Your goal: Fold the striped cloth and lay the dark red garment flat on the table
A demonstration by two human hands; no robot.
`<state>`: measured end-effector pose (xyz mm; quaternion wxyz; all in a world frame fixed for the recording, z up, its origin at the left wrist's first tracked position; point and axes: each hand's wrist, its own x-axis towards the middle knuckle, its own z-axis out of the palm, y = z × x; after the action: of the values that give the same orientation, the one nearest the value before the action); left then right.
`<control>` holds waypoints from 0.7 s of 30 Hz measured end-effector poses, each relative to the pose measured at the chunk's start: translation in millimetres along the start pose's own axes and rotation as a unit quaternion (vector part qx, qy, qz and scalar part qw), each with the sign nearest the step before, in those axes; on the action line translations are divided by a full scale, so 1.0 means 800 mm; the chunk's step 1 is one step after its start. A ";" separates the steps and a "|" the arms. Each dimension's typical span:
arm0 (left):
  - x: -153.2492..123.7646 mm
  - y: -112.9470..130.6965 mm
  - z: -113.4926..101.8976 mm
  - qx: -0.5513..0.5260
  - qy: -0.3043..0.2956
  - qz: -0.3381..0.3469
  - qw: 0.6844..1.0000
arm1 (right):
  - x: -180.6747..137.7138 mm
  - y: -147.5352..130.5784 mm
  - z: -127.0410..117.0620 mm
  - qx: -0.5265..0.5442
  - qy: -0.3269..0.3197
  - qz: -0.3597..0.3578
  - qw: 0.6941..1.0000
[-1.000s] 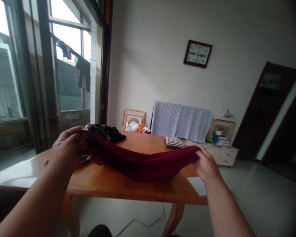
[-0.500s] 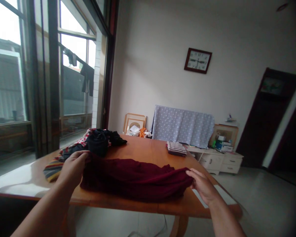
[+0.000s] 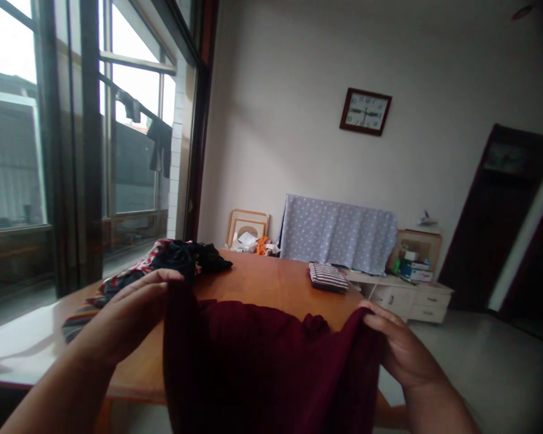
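Note:
A dark red garment (image 3: 271, 355) hangs stretched between my two hands, its lower part dropping past the table's near edge and out of the picture. My left hand (image 3: 140, 307) is closed on its upper left corner. On the other side, my right hand (image 3: 391, 337) pinches the upper right corner. The far part of the cloth appears to rest on the wooden table (image 3: 262, 280). Exactly which garment it is cannot be made out.
A heap of dark and patterned clothes (image 3: 176, 256) lies at the table's left. Folded striped clothing (image 3: 328, 277) sits at the far right. Behind stand a cloth-draped object (image 3: 337, 232) and a white cabinet (image 3: 428, 301). Windows (image 3: 136, 138) line the left.
Both hands have drawn the dark red garment closer and lifted its near edge. It now hangs down in front of the table, where before it lay lower across the tabletop.

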<state>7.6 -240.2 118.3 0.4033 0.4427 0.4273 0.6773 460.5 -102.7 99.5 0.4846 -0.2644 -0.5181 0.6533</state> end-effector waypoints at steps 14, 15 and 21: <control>0.026 -0.099 0.170 0.277 -0.283 0.024 0.918 | 0.047 0.069 0.128 -0.154 -0.149 -0.050 0.975; 0.033 -0.106 0.173 0.263 -0.273 0.019 0.925 | 0.049 0.072 0.131 -0.158 -0.123 -0.068 0.977; 0.084 -0.122 0.156 0.074 -0.035 -0.068 0.994 | 0.033 0.108 0.128 -0.201 0.089 -0.114 0.969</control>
<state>123.0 -119.7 74.4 0.4296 0.4649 0.4911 0.5984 332.4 -120.9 55.9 0.5368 -0.3530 -0.6201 0.4502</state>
